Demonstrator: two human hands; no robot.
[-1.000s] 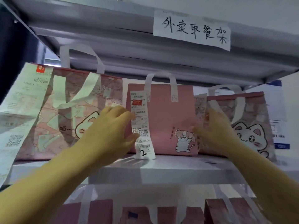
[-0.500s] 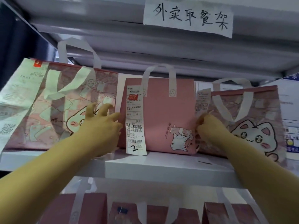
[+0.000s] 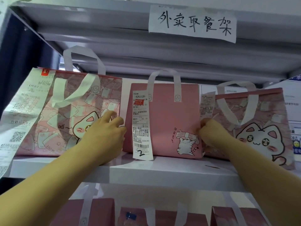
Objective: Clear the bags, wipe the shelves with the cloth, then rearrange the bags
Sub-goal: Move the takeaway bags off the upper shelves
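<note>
Left hand (image 3: 104, 134) of yours is curled round the left edge of the plain pink bag (image 3: 171, 115), squeezed into the gap next to the banknote-print cat bag (image 3: 73, 115). That pink one stands upright mid-shelf with a long receipt (image 3: 140, 126) dangling off its front. Right hand (image 3: 210, 132) is clenched on its right edge, hard up against the big-faced cat bag (image 3: 254, 128).

So you've got it by both sides. My guess is you're clearing it off, though no cloth is in view, so it could be the rearranging bit. Next move wants a straight pull toward you, without dragging the neighbours or snagging that receipt.

White shelf board (image 3: 162, 170) looks smooth, there's a handwritten paper sign (image 3: 192, 23) taped above, and more pink bags (image 3: 166, 217) sit on the tier below.
</note>
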